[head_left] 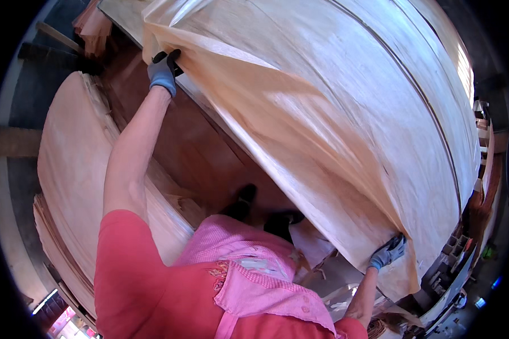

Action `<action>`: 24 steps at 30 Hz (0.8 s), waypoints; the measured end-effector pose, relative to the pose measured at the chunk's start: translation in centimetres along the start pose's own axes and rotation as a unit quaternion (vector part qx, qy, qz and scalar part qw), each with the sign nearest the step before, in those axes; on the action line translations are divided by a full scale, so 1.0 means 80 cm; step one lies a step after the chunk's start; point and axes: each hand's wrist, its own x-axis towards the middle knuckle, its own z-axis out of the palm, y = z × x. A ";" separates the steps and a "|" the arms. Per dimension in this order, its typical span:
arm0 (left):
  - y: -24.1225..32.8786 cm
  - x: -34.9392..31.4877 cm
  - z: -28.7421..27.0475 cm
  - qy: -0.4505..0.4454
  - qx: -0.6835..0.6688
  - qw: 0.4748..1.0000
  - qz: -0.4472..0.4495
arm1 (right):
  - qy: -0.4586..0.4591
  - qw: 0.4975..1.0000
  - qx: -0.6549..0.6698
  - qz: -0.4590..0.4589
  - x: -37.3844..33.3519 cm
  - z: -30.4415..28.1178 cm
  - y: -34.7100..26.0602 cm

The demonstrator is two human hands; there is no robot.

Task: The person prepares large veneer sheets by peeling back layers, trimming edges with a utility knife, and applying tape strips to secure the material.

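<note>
A thin, tan wood veneer sheet lies slantwise in front of me, its near side lifted and rippled in a long fold. My left hand, in a blue-grey glove with dark fingers, is closed on the sheet's edge at the far left corner. At the near right corner my right hand, gloved the same way, grips the sheet with the fingers over its surface. Beneath and beyond it spreads a broad stack of pale veneer with dark gaps between strips. The thumb of the right hand is hidden.
Another stack of veneer sheets stands on my left, rough at its edges. Between the stacks runs a reddish-brown floor, where my dark shoes show. Veneer scraps hang at the far left. Cluttered items sit at the right.
</note>
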 end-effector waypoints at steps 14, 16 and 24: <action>0.022 0.069 -0.057 0.145 0.075 0.984 0.065 | -0.003 1.000 -0.015 -0.016 -0.006 0.008 0.030; 0.038 0.057 -0.058 0.165 0.034 0.984 0.062 | 0.008 1.000 -0.015 0.002 -0.009 -0.002 0.026; 0.163 0.117 -0.007 0.066 0.263 0.950 0.153 | -0.012 1.000 -0.018 0.022 -0.005 0.001 0.021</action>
